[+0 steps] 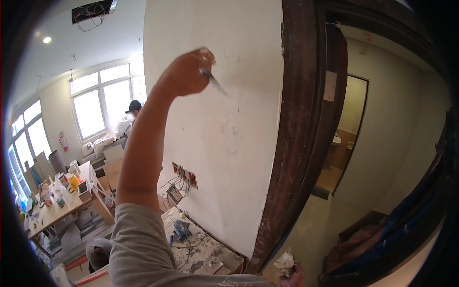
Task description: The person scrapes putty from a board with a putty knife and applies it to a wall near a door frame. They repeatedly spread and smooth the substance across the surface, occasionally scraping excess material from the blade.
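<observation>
Left hand (191, 72) — curled round thin tool (214, 82) | right hand (296, 277) — holding whitish lump (285, 260)

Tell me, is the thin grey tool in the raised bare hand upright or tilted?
Tilted: the thin grey tool slants down toward picture right from the raised hand.

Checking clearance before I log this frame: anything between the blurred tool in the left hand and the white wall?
Nothing visible. The tool sticks out of the left hand toward bare white wall; contact is unclear. Loose wires hang lower down and the dark door frame stands to the right, both clear of it.
</observation>
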A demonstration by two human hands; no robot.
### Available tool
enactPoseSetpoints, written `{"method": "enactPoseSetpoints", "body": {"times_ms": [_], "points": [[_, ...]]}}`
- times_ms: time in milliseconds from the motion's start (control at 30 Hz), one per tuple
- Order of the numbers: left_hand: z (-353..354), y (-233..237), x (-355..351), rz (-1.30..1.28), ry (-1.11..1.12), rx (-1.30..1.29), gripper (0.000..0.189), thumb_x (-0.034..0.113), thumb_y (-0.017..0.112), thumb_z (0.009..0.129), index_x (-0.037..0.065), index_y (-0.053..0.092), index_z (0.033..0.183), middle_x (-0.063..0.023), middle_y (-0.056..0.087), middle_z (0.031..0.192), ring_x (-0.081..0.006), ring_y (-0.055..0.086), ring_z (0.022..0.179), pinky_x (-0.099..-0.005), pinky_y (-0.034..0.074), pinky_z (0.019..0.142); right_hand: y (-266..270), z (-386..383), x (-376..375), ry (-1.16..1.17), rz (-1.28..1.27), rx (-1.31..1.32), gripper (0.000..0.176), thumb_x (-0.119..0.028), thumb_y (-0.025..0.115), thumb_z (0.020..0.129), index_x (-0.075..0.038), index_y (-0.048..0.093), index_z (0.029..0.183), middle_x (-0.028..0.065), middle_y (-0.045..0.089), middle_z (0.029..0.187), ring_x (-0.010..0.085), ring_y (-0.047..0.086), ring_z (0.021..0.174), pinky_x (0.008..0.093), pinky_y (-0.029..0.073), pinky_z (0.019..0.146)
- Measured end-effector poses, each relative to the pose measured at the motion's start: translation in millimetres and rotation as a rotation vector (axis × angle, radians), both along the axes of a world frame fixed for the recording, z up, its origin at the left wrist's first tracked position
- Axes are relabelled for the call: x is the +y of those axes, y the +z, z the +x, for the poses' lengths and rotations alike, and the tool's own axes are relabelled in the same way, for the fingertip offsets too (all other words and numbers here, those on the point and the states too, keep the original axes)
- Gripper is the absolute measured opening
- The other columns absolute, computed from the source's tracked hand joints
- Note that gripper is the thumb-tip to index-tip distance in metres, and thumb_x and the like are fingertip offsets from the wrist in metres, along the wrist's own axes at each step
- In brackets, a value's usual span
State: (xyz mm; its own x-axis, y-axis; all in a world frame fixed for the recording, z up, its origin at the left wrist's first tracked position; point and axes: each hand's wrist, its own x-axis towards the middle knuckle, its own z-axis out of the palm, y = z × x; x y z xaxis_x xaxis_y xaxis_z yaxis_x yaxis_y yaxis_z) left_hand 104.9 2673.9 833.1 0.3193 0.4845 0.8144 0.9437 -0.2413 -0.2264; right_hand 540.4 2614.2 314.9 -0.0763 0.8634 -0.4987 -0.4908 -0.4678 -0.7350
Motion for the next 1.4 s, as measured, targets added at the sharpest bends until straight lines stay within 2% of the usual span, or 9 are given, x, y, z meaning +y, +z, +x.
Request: {"method": "enactPoseSetpoints", "body": {"times_ms": [100, 400, 533, 833, 933, 1000, 1100, 1200, 1400], "points": [[3, -15, 14, -0.082, -0.071, 0.034, 0.010, -0.005, 0.058, 0.070, 0.001, 0.066, 0.069, -0.0092, 0.064, 0.124, -0.0250, 0.062, 0.115, -0.0345, 0.053, 0.087, -7, 5, -7, 0.100, 0.692, -0.459, 0.017, -0.023, 0.054, 0.096, -0.010, 0.064, 0.103, 0.0019, 0.061, 0.087, 0.0170, 0.054, 0.072, 0.0314, 0.046, 0.064], [16, -12, 29, -0.121, 0.020, -0.012, 0.011, -0.002, 0.053, 0.071, -0.001, 0.064, 0.071, 0.0001, 0.059, 0.135, -0.0171, 0.063, 0.105, -0.0332, 0.051, 0.072, 8, -6, 2, 0.024, -0.024, 0.021, 0.017, -0.021, 0.051, 0.097, -0.010, 0.063, 0.103, 0.0003, 0.057, 0.088, 0.0142, 0.052, 0.076, 0.0304, 0.046, 0.065], [11, -13, 29, -0.139, -0.120, -0.103, 0.012, -0.007, 0.058, 0.068, 0.001, 0.066, 0.068, -0.0094, 0.060, 0.130, -0.0245, 0.052, 0.129, -0.0366, 0.050, 0.090, 8, -2, 0, 0.038, 0.039, -0.007, 0.016, -0.020, 0.051, 0.097, -0.009, 0.061, 0.102, -0.0006, 0.057, 0.090, 0.0126, 0.050, 0.076, 0.0293, 0.046, 0.065], [-28, -14, 9, -0.074, -0.046, -0.159, 0.007, -0.005, 0.062, 0.068, 0.000, 0.065, 0.067, -0.0085, 0.060, 0.130, -0.0240, 0.052, 0.128, -0.0357, 0.050, 0.091, -3, 8, -7, 0.163, 0.418, -0.385, 0.031, -0.009, 0.065, 0.082, -0.004, 0.059, 0.113, 0.0062, 0.061, 0.095, 0.0200, 0.055, 0.082, 0.0362, 0.050, 0.074], [-84, -34, -8, -0.114, 0.202, -0.477, 0.033, 0.007, 0.067, 0.078, 0.002, 0.067, 0.111, -0.0058, 0.070, 0.083, -0.0215, 0.067, 0.093, -0.0330, 0.052, 0.083, -19, 17, -3, 0.187, 0.439, -0.582, 0.039, -0.009, 0.068, 0.078, -0.004, 0.059, 0.116, 0.0086, 0.062, 0.096, 0.0228, 0.058, 0.084, 0.0381, 0.050, 0.076], [-151, -66, 7, -0.090, 0.193, -0.619, 0.056, 0.010, 0.069, 0.078, 0.004, 0.057, 0.132, -0.0057, 0.072, 0.088, -0.0192, 0.067, 0.086, -0.0310, 0.052, 0.084, -24, 19, -4, 0.162, 0.542, -0.606, 0.039, -0.008, 0.068, 0.077, -0.006, 0.060, 0.115, 0.0091, 0.062, 0.094, 0.0239, 0.059, 0.084, 0.0389, 0.050, 0.076], [-219, -111, 37, -0.163, 0.213, -0.706, 0.041, 0.009, 0.068, 0.074, -0.001, 0.067, 0.113, -0.0079, 0.071, 0.104, -0.0180, 0.066, 0.088, -0.0296, 0.051, 0.083, -30, 11, 2, 0.082, 0.440, -0.555, 0.035, -0.010, 0.067, 0.078, -0.006, 0.062, 0.112, 0.0087, 0.062, 0.091, 0.0256, 0.060, 0.083, 0.0390, 0.050, 0.074], [-238, -151, 66, -0.163, 0.091, -0.721, 0.029, 0.007, 0.065, 0.073, -0.001, 0.072, 0.100, -0.0085, 0.069, 0.094, -0.0174, 0.064, 0.080, -0.0302, 0.051, 0.078, -29, 7, 12, -0.054, -0.144, 0.242, 0.032, -0.008, 0.065, 0.079, -0.006, 0.063, 0.110, 0.0066, 0.061, 0.088, 0.0228, 0.059, 0.079, 0.0391, 0.050, 0.073], [-221, -177, 51, -0.337, 0.331, -0.673, 0.025, 0.010, 0.069, 0.074, -0.001, 0.072, 0.096, -0.0140, 0.073, 0.085, -0.0194, 0.067, 0.078, -0.0326, 0.052, 0.075, 2, 0, -3, 0.238, 0.595, -0.560, 0.015, -0.016, 0.061, 0.090, -0.010, 0.063, 0.104, -0.0004, 0.057, 0.082, 0.0150, 0.053, 0.071, 0.0325, 0.047, 0.063]]}}
